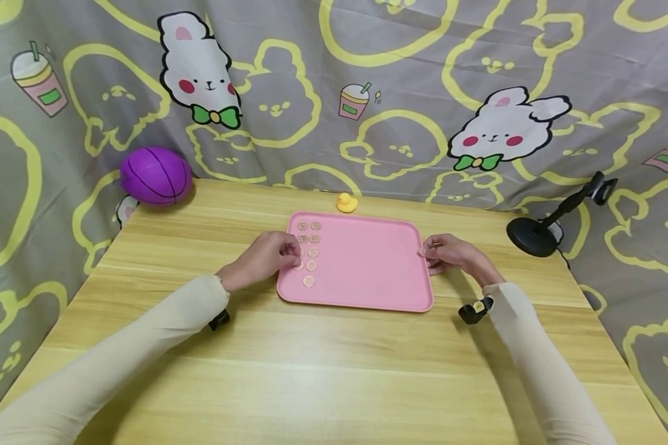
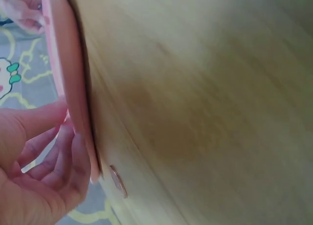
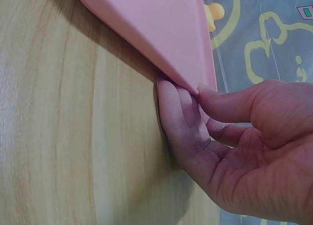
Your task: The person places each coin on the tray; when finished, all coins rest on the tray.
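A pink tray (image 1: 367,262) lies on the wooden table, with copper-coloured coins (image 1: 308,281) laid in two columns along its left side. Over that left side, my left hand (image 1: 269,252) has thumb and index tips together at the left column, pinching a coin that the fingertips mostly hide. In the left wrist view, a loose coin (image 2: 118,181) lies on the table just outside the tray's edge. My right hand (image 1: 451,252) grips the tray's right rim. Close up in the right wrist view, the thumb (image 3: 230,105) presses the rim from above, with curled fingers beneath it.
Just behind the tray sits a yellow rubber duck (image 1: 346,203). A purple ball (image 1: 156,176) stands at the table's back left corner, and a black stand (image 1: 533,237) at the back right. Patterned curtain (image 1: 289,93) hangs behind the table (image 1: 295,377).
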`<state>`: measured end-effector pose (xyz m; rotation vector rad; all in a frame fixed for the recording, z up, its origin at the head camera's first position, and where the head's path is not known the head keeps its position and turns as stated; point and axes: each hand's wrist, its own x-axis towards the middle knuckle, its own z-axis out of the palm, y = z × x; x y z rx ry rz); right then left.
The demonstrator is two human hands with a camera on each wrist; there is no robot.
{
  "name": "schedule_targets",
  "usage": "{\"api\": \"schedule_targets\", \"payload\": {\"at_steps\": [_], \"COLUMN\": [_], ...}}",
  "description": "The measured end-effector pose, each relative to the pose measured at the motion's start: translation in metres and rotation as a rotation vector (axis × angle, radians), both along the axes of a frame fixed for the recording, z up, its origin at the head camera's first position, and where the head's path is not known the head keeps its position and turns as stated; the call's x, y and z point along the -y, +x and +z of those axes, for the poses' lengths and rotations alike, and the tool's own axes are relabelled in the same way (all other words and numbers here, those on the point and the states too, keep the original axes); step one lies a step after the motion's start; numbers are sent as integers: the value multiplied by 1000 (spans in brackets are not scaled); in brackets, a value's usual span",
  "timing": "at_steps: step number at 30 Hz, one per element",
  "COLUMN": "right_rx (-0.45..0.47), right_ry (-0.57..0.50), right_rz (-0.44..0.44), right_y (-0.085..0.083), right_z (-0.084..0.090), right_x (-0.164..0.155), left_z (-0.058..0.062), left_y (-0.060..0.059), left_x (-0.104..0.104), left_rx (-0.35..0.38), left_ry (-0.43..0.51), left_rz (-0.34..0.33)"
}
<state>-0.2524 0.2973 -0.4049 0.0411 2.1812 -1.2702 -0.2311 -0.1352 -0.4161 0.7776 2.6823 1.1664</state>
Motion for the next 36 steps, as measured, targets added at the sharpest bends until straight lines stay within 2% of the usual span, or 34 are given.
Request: {"api": "schedule_targets", "payload": {"at_steps": [5, 7, 14, 18, 24, 28, 32, 36], "right_rx": [2, 4, 4, 5, 8, 17, 37, 73], "right_ry": [-1, -3, -1, 1, -21, -25, -55, -130], "right_rz": [2, 2, 6, 7, -2, -22, -55, -109], "right_y": [0, 0, 0, -1, 0, 3, 4, 2], "right_z": [2, 2, 0, -1, -3, -3, -2, -2], "right_x": [-1, -2, -4, -4, -2, -1, -3, -6], "left_z": [6, 9, 16, 17, 8, 0, 0, 1], "left_y": [-3, -6, -21, -27, -30, -27, -23, -22], "left_x": [11, 18, 44, 56, 72, 73, 70, 70], "left_rx": [-15, 2, 26, 85, 272, 239, 188, 170], "left_ry": [5, 11, -17, -30, -46, -77, -103, -105], "left_rz": [69, 98, 167, 140, 22, -20, -26, -51]}}
